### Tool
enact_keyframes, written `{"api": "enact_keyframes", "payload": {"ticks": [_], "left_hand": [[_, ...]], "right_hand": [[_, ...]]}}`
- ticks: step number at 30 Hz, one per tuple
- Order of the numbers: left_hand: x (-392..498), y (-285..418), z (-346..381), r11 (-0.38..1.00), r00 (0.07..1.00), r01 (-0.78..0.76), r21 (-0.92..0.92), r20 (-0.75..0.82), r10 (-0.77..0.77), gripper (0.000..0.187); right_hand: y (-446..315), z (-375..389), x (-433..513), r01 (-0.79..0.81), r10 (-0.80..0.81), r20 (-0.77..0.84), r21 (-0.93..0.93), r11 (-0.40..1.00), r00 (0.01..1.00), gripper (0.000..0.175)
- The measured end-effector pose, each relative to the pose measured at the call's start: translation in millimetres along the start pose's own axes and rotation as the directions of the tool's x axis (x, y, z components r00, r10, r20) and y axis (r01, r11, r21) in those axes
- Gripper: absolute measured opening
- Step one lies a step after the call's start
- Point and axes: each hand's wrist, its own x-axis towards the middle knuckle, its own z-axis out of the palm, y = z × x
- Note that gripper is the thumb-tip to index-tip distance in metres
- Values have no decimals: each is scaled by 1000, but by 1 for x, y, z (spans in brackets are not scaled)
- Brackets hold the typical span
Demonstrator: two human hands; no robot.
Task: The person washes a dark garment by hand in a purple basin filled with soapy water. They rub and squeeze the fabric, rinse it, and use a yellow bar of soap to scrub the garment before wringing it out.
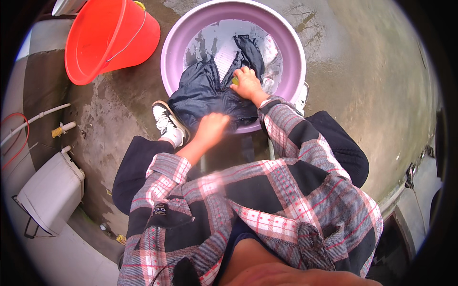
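Note:
A pair of wet dark trousers (200, 84) lies spread over the near side of a round purple plastic tub (171, 64), with its legs reaching into the water. My left hand (212, 129) is closed in a fist on the waist end of the trousers, close to the tub's near rim. In my right hand (247, 85) is a yellow-green bar (235, 80), probably soap, pressed against the cloth. My fingers hide most of the bar. Between the trouser legs shows a pale ridged washboard (226, 59), partly under the cloth.
Whitish patterned cloth (270, 50) soaks at the tub's right side. A red plastic bucket (143, 43) with a wire handle stands tilted in view at the upper left. A white bin (53, 189) and a white pipe (43, 113) are by the left wall. The concrete floor (357, 89) has wet patches.

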Motion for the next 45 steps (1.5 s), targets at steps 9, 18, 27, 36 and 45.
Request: {"api": "enact_keyframes", "payload": {"ticks": [9, 18, 27, 36, 45], "left_hand": [[46, 0, -125, 752, 861, 112, -649, -315, -400, 37], [66, 7, -228, -139, 742, -638, -758, -557, -373, 20], [-12, -11, -98, -338, 673, -533, -775, -147, -725, 41], [-30, -29, -72, -346, 705, -590, -730, -255, -662, 53], [-42, -24, -22, -227, 638, -306, -925, -22, -769, 41]], "right_hand": [[40, -54, -12, -114, 350, 169, 978, -172, 921, 33], [45, -73, -23, -480, -161, 455, 858, -185, 876, 39], [-24, -42, -54, -491, -357, 356, 753, -439, 864, 62], [-47, -116, -14, -138, -150, 67, 829, -541, 986, 53], [-3, -102, -44, -355, -62, 352, 899, -257, 934, 46]]}}
